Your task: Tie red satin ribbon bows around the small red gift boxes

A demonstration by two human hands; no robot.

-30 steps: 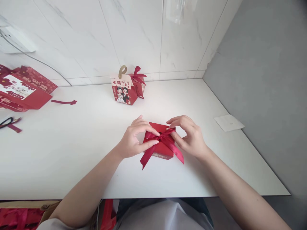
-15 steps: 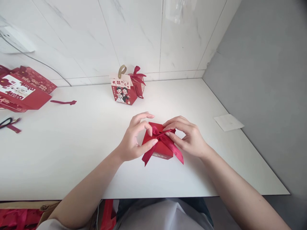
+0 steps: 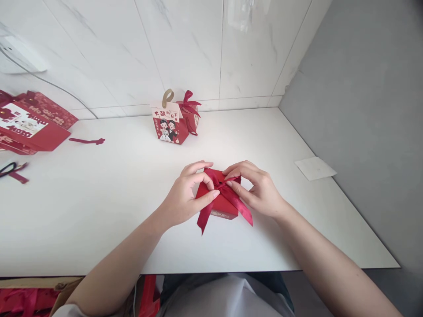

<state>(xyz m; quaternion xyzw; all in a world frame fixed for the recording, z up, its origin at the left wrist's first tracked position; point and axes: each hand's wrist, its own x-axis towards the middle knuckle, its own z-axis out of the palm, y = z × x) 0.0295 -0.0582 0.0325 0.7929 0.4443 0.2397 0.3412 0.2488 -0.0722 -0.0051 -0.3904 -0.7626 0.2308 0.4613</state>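
Note:
A small red gift box [image 3: 226,208] sits on the white table in front of me, partly covered by my hands. Across its top runs a shiny dark red ribbon [image 3: 243,210], knotted in a bow whose two tails hang over the near side. My left hand [image 3: 190,191] pinches the ribbon near the knot between thumb and index finger, its other fingers curved above the box. On the other side, my right hand [image 3: 257,187] grips the bow's right loop between thumb and fingers. The underside of the knot is hidden.
Two finished-looking red boxes, one with a couple printed on it [image 3: 170,130] and one with a bow [image 3: 191,115], stand by the tiled wall. Red bags [image 3: 54,127] lie at left, near a loose red strip [image 3: 86,141] and dark-handled scissors [image 3: 8,168]. White paper [image 3: 315,168] lies right.
My left thumb and index finger have closed together on the ribbon near the knot. The left tail has shifted slightly down and right. My right hand keeps its pinch.

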